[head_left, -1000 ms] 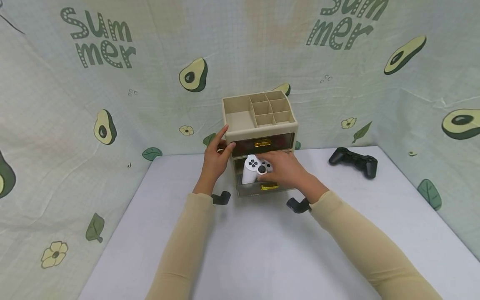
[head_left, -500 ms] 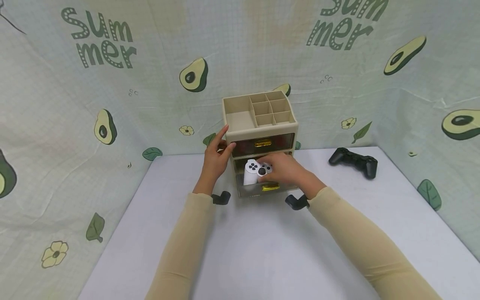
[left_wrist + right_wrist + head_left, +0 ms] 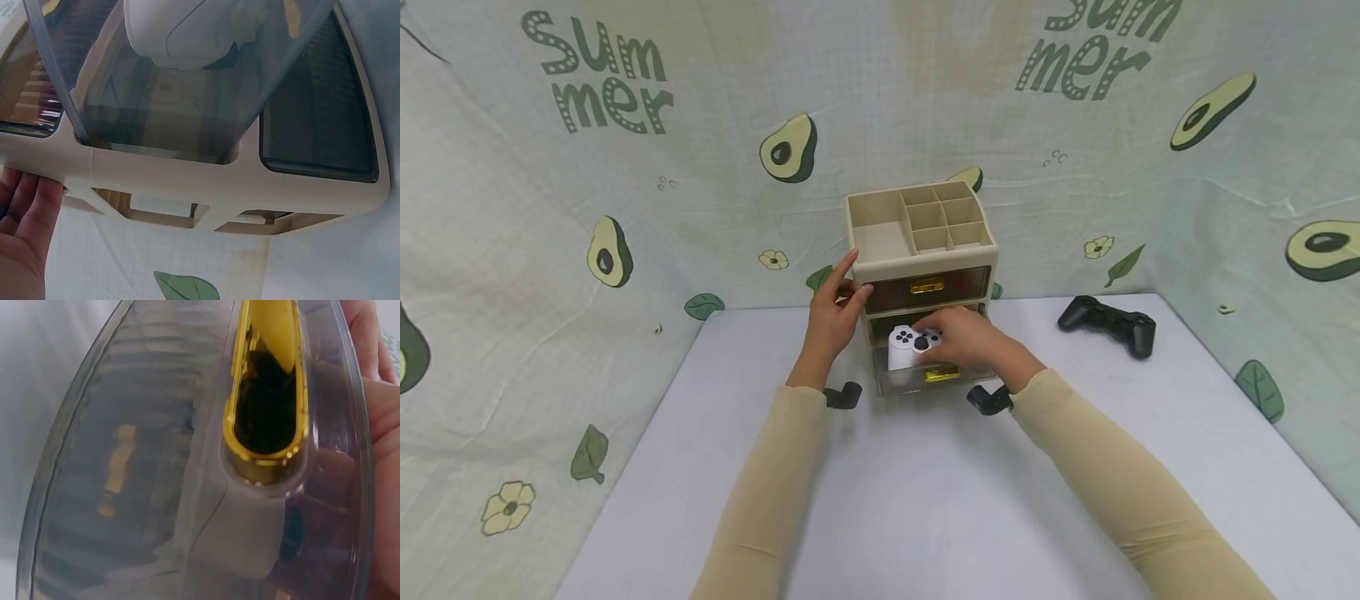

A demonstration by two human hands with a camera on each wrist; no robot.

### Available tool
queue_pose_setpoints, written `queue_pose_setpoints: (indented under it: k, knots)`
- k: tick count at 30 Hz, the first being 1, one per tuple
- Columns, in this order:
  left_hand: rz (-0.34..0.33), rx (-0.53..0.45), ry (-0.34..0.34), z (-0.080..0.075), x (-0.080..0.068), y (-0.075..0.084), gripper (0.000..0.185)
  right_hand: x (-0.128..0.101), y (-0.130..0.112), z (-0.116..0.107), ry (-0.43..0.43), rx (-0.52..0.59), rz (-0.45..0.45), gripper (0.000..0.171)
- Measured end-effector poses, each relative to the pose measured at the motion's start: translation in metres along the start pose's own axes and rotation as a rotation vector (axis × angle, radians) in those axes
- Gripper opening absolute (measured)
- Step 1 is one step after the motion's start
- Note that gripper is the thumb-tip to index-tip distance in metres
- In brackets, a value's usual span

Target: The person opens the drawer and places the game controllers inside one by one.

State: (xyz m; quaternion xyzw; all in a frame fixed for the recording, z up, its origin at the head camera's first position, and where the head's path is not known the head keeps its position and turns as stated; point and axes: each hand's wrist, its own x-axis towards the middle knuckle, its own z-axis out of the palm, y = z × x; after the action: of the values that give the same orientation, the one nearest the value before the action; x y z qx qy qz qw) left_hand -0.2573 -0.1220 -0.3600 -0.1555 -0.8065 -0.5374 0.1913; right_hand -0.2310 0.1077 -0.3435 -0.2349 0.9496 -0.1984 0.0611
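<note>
Head view: beige drawer organiser (image 3: 921,242) at the rear middle of the white table (image 3: 925,500), used below as landmark. Right hand (image 3: 973,337) directly before the organiser, fingers curled round a white game controller (image 3: 907,346), held over the pulled-out clear lower drawer (image 3: 925,371) with gold handle (image 3: 942,375); controller partly inside that drawer. Left hand (image 3: 833,312) against the organiser's left side, fingers straight and pressed to the frame, thumb at the front corner, gripping nothing. Upper drawer (image 3: 927,288) of the organiser pushed in, gold handle facing front. Black game controller (image 3: 1108,323) on the table, well apart to the right of the organiser. Avocado-print cloth (image 3: 625,167) behind and to both sides of the organiser. Left wrist view: left hand (image 3: 22,237) touching the organiser's frame (image 3: 187,181), white controller (image 3: 181,31) seen through the clear drawer wall. Right wrist view: gold handle (image 3: 267,394) and clear drawer front (image 3: 156,456) close up, white controller (image 3: 234,537) pale behind the plastic, right hand (image 3: 375,425) at the edge.
</note>
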Motion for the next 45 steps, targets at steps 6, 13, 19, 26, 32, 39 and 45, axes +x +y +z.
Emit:
queue_pose_setpoints:
  k: [6,13,19,26,32,39,45]
  knots:
    - [0.011,0.024,0.005,0.001,0.000,0.002,0.057,-0.001,0.001,-0.002,-0.004,0.012,-0.003,0.055]
    - [0.061,0.049,0.033,0.003,0.000,0.003,0.057,-0.003,0.003,-0.002,-0.002,0.013,-0.020,0.055]
    - [0.087,0.082,0.059,0.005,0.000,0.003,0.057,-0.008,0.005,-0.006,0.020,0.052,-0.030,0.050]
    - [0.095,0.092,0.066,0.005,-0.001,0.003,0.057,-0.021,0.000,-0.013,0.089,0.086,-0.048,0.047]
    - [0.105,0.108,0.068,0.006,-0.001,0.003,0.057,-0.032,0.001,-0.015,0.202,0.076,-0.104,0.039]
    - [0.122,0.129,0.079,0.007,-0.001,0.004,0.056,-0.051,0.001,-0.014,0.314,0.061,-0.050,0.036]
    - [0.131,0.145,0.089,0.008,-0.001,0.006,0.054,-0.064,0.002,-0.011,0.411,0.039,-0.027,0.032]
